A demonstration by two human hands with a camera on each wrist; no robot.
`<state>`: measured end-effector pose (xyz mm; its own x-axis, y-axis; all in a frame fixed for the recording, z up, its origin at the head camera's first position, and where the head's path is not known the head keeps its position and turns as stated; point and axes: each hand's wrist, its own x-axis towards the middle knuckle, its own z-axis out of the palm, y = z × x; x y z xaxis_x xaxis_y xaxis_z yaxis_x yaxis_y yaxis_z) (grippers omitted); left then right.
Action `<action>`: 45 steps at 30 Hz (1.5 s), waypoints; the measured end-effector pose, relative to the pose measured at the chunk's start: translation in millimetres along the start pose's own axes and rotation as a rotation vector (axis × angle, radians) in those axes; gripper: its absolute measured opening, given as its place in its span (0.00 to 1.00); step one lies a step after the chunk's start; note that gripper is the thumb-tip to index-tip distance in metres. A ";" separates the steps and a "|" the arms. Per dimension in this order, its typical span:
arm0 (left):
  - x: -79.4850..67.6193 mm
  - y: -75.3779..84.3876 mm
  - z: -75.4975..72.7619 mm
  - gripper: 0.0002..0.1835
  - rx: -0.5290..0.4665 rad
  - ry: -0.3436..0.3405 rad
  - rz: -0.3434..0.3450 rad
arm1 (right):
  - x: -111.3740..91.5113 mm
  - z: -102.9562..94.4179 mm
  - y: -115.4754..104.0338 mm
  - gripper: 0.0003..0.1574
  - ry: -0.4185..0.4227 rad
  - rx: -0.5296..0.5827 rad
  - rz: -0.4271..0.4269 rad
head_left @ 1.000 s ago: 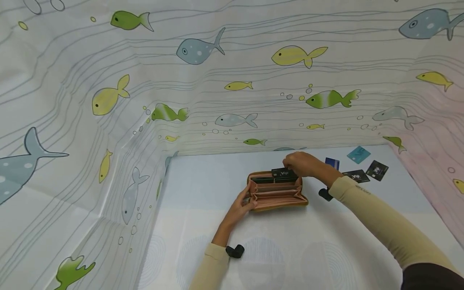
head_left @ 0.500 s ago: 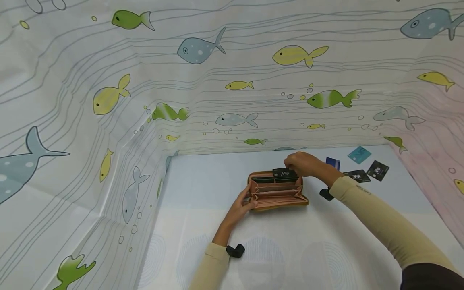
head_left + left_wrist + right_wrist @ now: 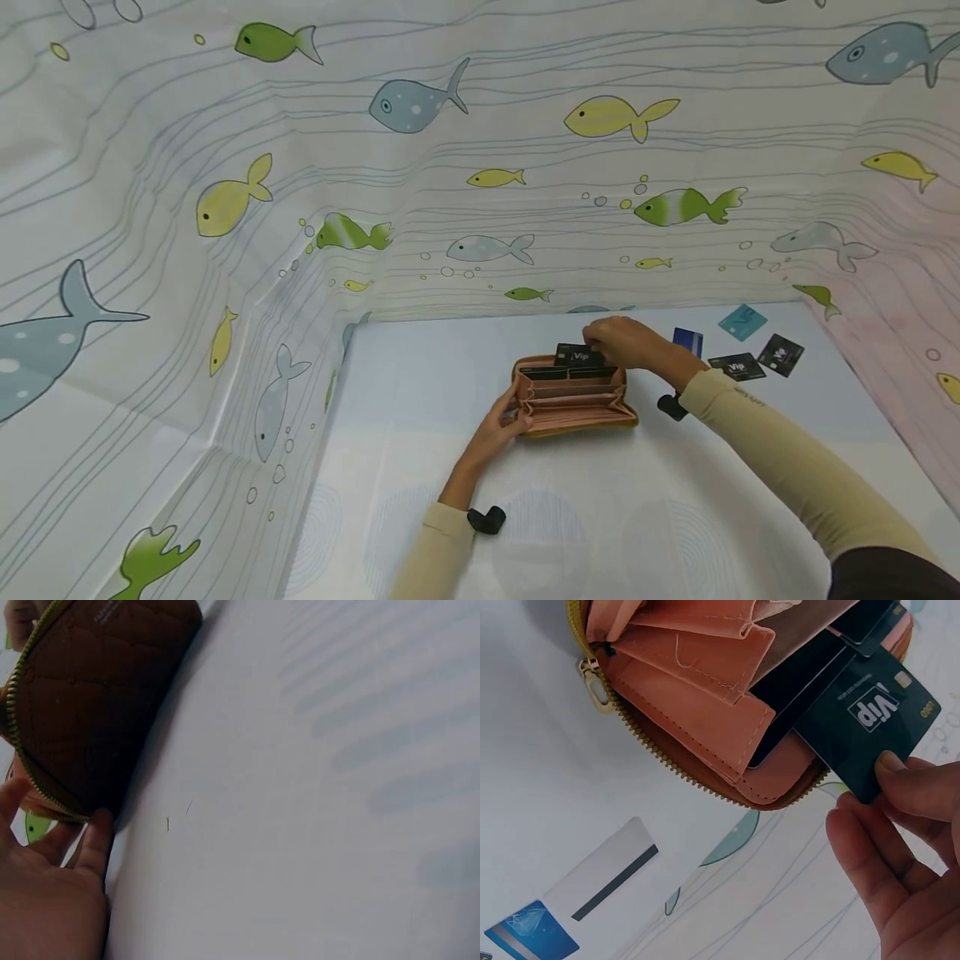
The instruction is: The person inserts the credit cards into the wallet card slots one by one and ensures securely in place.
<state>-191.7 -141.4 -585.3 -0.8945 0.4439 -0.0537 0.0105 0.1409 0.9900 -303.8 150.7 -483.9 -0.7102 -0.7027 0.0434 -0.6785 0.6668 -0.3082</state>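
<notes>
A brown zip-around wallet (image 3: 576, 408) stands unzipped on the table, its pink inner pockets facing up. At its left end my left hand (image 3: 495, 429) grips the side; in the left wrist view, fingertips (image 3: 96, 832) touch the zipped edge near the table. My right hand (image 3: 626, 340) pinches a black "Vip" bank card (image 3: 870, 716) by its edge between thumb and fingers, at the wallet's back rim. The card's lower part overlaps the rear pockets, where other dark cards (image 3: 543, 372) sit in slots. Whether its bottom edge is inside a slot I cannot tell.
Right of the wallet lie a blue card (image 3: 686, 340), a teal card (image 3: 742, 322) and two black cards, one flat (image 3: 737, 367) and one turned (image 3: 781, 354). A fish-patterned sheet (image 3: 555, 225) rises behind the table and along its sides.
The Vip card has shifted slightly left and up, showing more above the wallet's back rim, and my right hand moved a little with it. My left hand and the wallet stayed put.
</notes>
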 end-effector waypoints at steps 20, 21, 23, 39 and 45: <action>0.4 -0.3 1.7 0.43 -0.013 0.012 0.000 | -8.7 -3.1 4.3 0.08 -0.035 0.010 0.034; 0.4 -0.6 1.6 0.43 -0.011 0.016 -0.001 | -9.6 -3.5 5.1 0.08 -0.032 0.009 0.038; 0.6 -1.6 1.3 0.43 -0.004 0.017 0.004 | -11.4 -3.9 7.0 0.08 -0.027 0.018 0.037; 1.7 -0.7 1.9 0.43 -0.004 -0.011 0.009 | -13.2 -2.7 9.4 0.08 -0.061 -0.019 0.022; 8.3 -23.0 1.9 0.43 0.010 0.018 0.017 | -17.1 -3.0 14.2 0.07 -0.002 -0.007 0.040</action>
<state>-198.4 -139.3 -608.7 -0.9021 0.4301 -0.0345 0.0303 0.1428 0.9893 -301.9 173.0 -486.2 -0.7362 -0.6761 0.0295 -0.6511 0.6957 -0.3034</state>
